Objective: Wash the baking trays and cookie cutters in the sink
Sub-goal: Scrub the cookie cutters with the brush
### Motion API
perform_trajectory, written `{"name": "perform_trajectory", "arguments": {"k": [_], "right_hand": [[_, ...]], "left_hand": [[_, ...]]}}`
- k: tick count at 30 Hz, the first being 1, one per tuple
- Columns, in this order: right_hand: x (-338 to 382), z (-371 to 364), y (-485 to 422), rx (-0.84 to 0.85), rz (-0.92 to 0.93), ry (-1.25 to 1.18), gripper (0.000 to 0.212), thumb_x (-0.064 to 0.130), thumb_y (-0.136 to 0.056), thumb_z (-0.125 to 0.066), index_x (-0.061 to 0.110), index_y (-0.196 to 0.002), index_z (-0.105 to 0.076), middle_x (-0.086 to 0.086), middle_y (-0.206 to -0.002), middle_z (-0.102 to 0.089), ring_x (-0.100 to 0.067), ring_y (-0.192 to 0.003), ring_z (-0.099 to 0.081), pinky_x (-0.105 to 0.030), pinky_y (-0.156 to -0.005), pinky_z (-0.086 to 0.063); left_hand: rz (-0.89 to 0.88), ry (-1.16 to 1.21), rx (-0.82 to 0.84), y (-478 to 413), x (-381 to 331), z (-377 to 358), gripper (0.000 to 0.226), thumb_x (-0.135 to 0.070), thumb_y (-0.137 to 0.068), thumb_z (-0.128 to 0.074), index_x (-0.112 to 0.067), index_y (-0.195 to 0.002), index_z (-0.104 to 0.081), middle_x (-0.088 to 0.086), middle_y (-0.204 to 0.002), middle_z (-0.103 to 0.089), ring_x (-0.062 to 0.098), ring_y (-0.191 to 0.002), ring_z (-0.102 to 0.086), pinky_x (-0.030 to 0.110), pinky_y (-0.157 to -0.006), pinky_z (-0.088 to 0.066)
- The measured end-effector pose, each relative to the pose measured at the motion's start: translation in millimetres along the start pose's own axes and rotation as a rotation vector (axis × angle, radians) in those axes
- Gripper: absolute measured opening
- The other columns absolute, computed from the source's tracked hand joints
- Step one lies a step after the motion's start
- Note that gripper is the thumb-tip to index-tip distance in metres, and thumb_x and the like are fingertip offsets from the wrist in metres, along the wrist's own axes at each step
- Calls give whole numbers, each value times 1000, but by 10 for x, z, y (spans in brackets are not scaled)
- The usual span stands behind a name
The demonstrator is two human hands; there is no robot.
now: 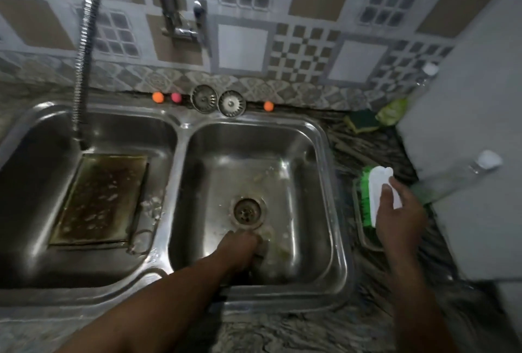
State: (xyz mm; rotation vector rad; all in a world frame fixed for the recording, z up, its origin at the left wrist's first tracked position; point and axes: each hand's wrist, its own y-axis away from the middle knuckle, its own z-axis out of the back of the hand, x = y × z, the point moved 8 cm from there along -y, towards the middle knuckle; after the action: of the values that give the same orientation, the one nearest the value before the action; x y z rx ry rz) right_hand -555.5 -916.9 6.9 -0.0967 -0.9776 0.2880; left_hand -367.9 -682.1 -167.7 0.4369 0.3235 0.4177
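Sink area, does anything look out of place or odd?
Both strainers sit on the back ledge, leaving the right basin's drain uncovered. The baking tray in the left basin is heavily browned.

Wall: patterned tiles (243,47) in grey, white and tan, set in checks and grids.
Ledge: two round metal strainers (204,98) side by side at the wall; an orange ball (158,96) and a pink ball (175,97) on their left, a second orange ball (268,106) on their right.
Counter: dark marbled stone counter (367,149), far right.
Back corner: green-and-yellow sponge (363,119) beside a green packet (392,112).
Bottles: a tilted clear bottle (457,180) with a white cap; a second bottle (429,70) behind it, blurred.
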Motion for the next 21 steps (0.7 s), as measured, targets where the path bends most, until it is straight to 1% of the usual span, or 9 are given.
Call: {"name": "perform_trajectory", "arguments": {"k": [2,5,9,11,13,14,16,19,21], "right_hand": [[-187,103,-28,-10,-1,53,32,28,-97,-57,12,-122,-66,-11,-124,-66,-29,-114,-59,-32,-94,-43],[-449,180,-45,-1,56,151,29,21,-94,-62,6,-118,-68,-17,-114,-69,-32,-106,-65,-38,-90,-49],[-656,151,18,47,64,255,28,17,-94,-62,2,-117,-68,-18,-113,-70,-33,-105,-65,-33,-91,-46],[-711,125,66,91,70,281,35,26,-94,-56,2,-118,-67,-17,-116,-69,-32,-107,-64,-29,-92,-42],[-763,177,58,91,42,278,45,33,-92,-48,2,-121,-65,-16,-120,-67,-31,-110,-63,-28,-93,-40],[-775,215,40,72,28,269,47,35,-92,-48,3,-122,-65,-17,-121,-67,-32,-110,-63,-28,-93,-40],[-685,261,-2,15,14,225,44,33,-94,-51,3,-124,-63,-18,-122,-65,-32,-111,-62,-29,-94,-40],[-320,164,-43,-17,28,107,33,23,-96,-60,7,-125,-64,-11,-124,-65,-23,-112,-60,-28,-95,-42],[-49,-70,-12,70,20,18,31,21,-94,-62,12,-124,-65,2,-121,-63,-11,-110,-56,-21,-93,-41]], "left_hand": [[-54,-107,62,-61,-101,-250,33,-26,-98,-45,-13,-126,-54,13,-131,-55,32,-121,-51,42,-94,-43],[-121,-268,72,-178,-262,-456,33,-22,-102,-37,-12,-130,-49,16,-135,-50,34,-123,-44,44,-91,-42],[-159,-301,106,-303,-322,-531,34,-26,-97,-42,-16,-128,-51,12,-134,-51,31,-125,-43,43,-98,-34],[-143,-233,92,-364,-292,-525,36,-34,-92,-50,-21,-126,-53,6,-131,-55,28,-124,-45,43,-98,-33],[-102,36,54,-418,-260,-508,44,-35,-82,-63,-27,-125,-58,-3,-122,-64,20,-117,-55,34,-95,-40],[-65,277,33,-439,-231,-474,48,-32,-77,-70,-30,-124,-61,-8,-116,-68,14,-109,-63,27,-92,-46],[20,770,7,-451,-152,-333,48,-21,-72,-77,-30,-118,-65,-12,-102,-73,6,-95,-69,25,-89,-54],[126,1156,-166,-460,2,38,46,5,-75,-75,-19,-114,-66,4,-102,-72,18,-93,-69,27,-80,-58],[167,1398,-193,-448,26,195,50,14,-75,-72,-10,-118,-64,9,-103,-70,18,-88,-68,28,-71,-59]]}}
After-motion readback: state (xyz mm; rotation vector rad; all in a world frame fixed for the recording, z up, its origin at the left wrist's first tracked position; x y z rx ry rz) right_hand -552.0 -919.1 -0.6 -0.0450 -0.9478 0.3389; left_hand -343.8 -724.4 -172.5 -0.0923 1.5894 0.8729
